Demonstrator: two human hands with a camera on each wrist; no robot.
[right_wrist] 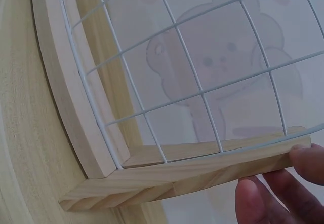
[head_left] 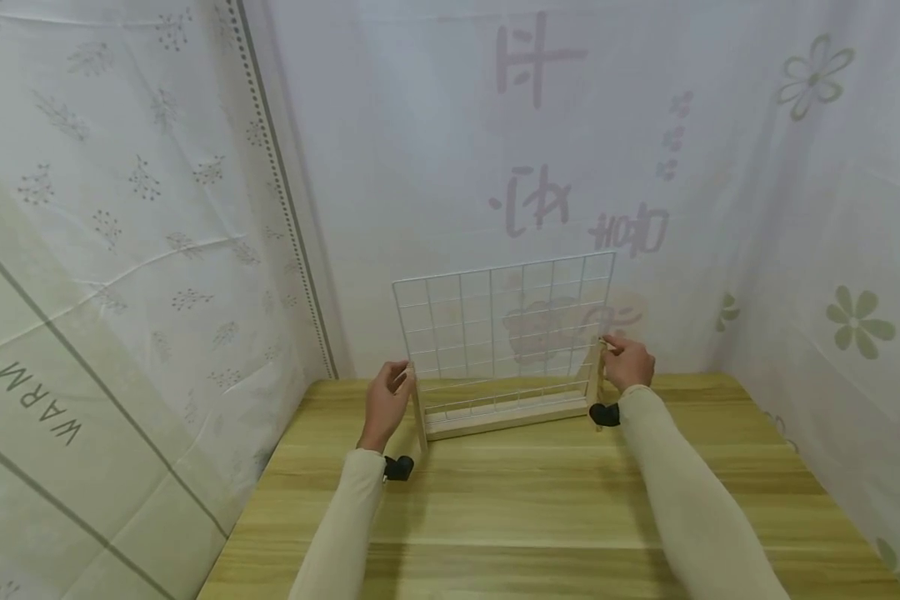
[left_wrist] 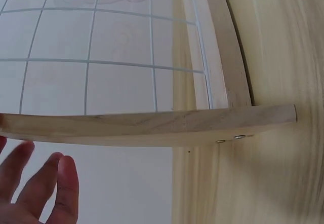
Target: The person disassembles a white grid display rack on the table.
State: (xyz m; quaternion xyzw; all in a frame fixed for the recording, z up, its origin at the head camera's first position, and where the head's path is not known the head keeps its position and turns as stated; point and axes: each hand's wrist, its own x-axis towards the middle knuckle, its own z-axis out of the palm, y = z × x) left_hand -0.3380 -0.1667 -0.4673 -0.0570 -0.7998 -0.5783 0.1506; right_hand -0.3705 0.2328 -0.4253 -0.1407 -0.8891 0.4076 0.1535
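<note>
A white wire grid panel (head_left: pixel 502 333) stands upright in a wooden base (head_left: pixel 506 421) at the back of the table, with a short wooden post at each end. My left hand (head_left: pixel 399 379) hovers beside the left post (head_left: pixel 419 417). In the left wrist view its straight fingers (left_wrist: pixel 55 183) lie a little apart from that post (left_wrist: pixel 152 125). My right hand (head_left: pixel 621 354) pinches the top of the right post (head_left: pixel 593 379). The right wrist view shows its fingertips (right_wrist: pixel 304 163) on the end of the post (right_wrist: pixel 192 171), next to the grid (right_wrist: pixel 202 82).
The light wooden table (head_left: pixel 540 508) runs toward me between my sleeved forearms. Pale printed curtains (head_left: pixel 157 250) close in the left, back and right sides, right behind the stand. A black wrist camera (head_left: pixel 399 467) sits under each wrist.
</note>
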